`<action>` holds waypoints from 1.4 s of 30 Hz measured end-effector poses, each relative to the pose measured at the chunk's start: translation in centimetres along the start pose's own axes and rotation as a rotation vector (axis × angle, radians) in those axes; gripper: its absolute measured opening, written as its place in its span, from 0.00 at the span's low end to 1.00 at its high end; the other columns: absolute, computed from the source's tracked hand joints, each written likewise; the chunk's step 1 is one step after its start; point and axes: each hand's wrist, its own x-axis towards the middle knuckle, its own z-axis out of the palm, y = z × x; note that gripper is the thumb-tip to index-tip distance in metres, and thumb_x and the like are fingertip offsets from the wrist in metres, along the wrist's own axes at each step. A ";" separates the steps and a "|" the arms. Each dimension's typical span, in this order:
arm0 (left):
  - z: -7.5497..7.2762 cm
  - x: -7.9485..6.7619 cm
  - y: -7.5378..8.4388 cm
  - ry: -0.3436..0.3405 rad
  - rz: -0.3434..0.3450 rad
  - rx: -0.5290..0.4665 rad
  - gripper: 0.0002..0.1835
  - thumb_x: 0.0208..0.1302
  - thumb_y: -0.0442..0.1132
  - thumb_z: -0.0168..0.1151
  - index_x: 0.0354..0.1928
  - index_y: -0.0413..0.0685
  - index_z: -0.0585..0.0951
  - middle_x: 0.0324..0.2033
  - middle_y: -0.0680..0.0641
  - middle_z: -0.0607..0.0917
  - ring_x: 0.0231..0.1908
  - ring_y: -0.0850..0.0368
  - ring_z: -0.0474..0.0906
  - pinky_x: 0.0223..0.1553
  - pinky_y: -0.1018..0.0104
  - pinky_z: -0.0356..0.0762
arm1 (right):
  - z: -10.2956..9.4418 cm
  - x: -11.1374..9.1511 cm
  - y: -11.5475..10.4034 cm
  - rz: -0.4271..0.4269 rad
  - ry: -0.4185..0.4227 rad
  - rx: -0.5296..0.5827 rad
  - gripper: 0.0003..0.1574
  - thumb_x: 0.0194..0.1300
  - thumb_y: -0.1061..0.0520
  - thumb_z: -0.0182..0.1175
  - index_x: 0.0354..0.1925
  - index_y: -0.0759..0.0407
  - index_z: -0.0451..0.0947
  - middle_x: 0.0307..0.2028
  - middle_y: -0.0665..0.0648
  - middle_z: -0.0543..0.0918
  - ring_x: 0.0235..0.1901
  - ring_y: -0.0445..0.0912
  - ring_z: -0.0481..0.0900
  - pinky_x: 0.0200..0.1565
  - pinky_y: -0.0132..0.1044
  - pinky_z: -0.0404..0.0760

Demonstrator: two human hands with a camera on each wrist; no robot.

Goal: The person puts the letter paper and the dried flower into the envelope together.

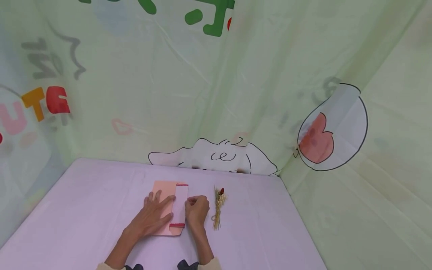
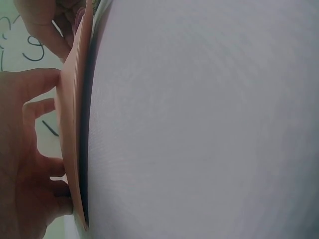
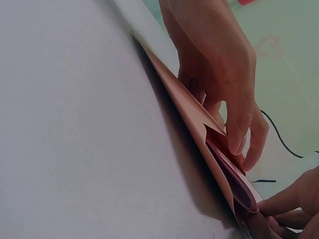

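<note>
A peach paper envelope [image 1: 164, 187] lies flat on the table. Along its right side is a pale folded card [image 1: 180, 204] with a red band at each end. My left hand [image 1: 153, 215] rests on the envelope with spread fingers, thumb and forefinger touching the card's left edge. With fingertips and thumb, my right hand [image 1: 197, 210] pinches the card's right edge. From the right wrist view, a dark red looped layer [image 3: 234, 181] shows at the open side of the envelope, beside the pinching fingers. How far the card sits inside it I cannot tell.
A small dried-flower bunch [image 1: 218, 210] with a red bloom lies right of my right hand. The pale lilac table [image 1: 263, 225] meets printed cloth walls [image 1: 189, 93] at the back and sides.
</note>
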 end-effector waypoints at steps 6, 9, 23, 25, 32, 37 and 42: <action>0.1 0.0 0.0 -0.010 -0.009 -0.002 0.33 0.75 0.58 0.62 0.78 0.60 0.74 0.80 0.24 0.65 0.77 0.10 0.56 0.77 0.18 0.53 | 0.4 0.0 0.1 -0.022 0.023 -0.005 0.03 0.68 0.66 0.73 0.35 0.62 0.91 0.28 0.54 0.87 0.28 0.40 0.81 0.32 0.31 0.84; 0.1 0.0 0.0 -0.008 -0.005 -0.002 0.32 0.76 0.58 0.62 0.78 0.60 0.74 0.79 0.24 0.65 0.77 0.10 0.57 0.77 0.18 0.53 | 0.4 -0.1 0.1 -0.044 0.025 0.002 0.03 0.66 0.68 0.73 0.34 0.63 0.91 0.27 0.55 0.87 0.26 0.40 0.81 0.31 0.31 0.83; 0.4 -0.3 -0.2 0.027 0.012 0.016 0.32 0.75 0.57 0.63 0.77 0.59 0.76 0.77 0.25 0.67 0.76 0.13 0.60 0.76 0.20 0.56 | 0.7 -0.6 0.0 -0.064 0.022 0.002 0.05 0.64 0.69 0.74 0.31 0.63 0.90 0.25 0.53 0.86 0.25 0.39 0.78 0.30 0.29 0.79; 0.4 -0.3 -0.2 0.031 0.015 0.018 0.32 0.75 0.56 0.63 0.77 0.59 0.76 0.77 0.24 0.67 0.76 0.12 0.61 0.76 0.19 0.57 | 0.8 -0.6 -0.2 -0.062 0.020 0.001 0.05 0.65 0.68 0.74 0.31 0.62 0.90 0.25 0.53 0.86 0.25 0.38 0.78 0.31 0.28 0.79; 0.0 -0.4 0.1 0.039 0.027 -0.009 0.31 0.74 0.57 0.63 0.76 0.58 0.77 0.76 0.22 0.68 0.74 0.10 0.61 0.74 0.18 0.58 | 1.0 -0.8 -0.4 -0.091 0.012 0.001 0.03 0.65 0.68 0.74 0.33 0.64 0.91 0.25 0.54 0.87 0.26 0.38 0.79 0.33 0.31 0.81; -0.3 -0.4 0.3 0.029 0.024 -0.013 0.31 0.75 0.57 0.62 0.76 0.57 0.77 0.77 0.23 0.67 0.75 0.10 0.60 0.75 0.18 0.56 | 1.2 -0.8 -0.4 -0.117 0.020 0.009 0.03 0.63 0.69 0.74 0.32 0.66 0.91 0.25 0.55 0.88 0.25 0.39 0.80 0.33 0.33 0.83; -0.3 -0.3 0.4 0.024 0.021 -0.005 0.32 0.75 0.57 0.62 0.76 0.57 0.76 0.77 0.23 0.67 0.75 0.09 0.60 0.75 0.17 0.56 | 1.1 -0.6 -0.4 -0.110 0.010 0.014 0.02 0.64 0.68 0.74 0.33 0.65 0.92 0.25 0.55 0.88 0.25 0.38 0.80 0.33 0.32 0.83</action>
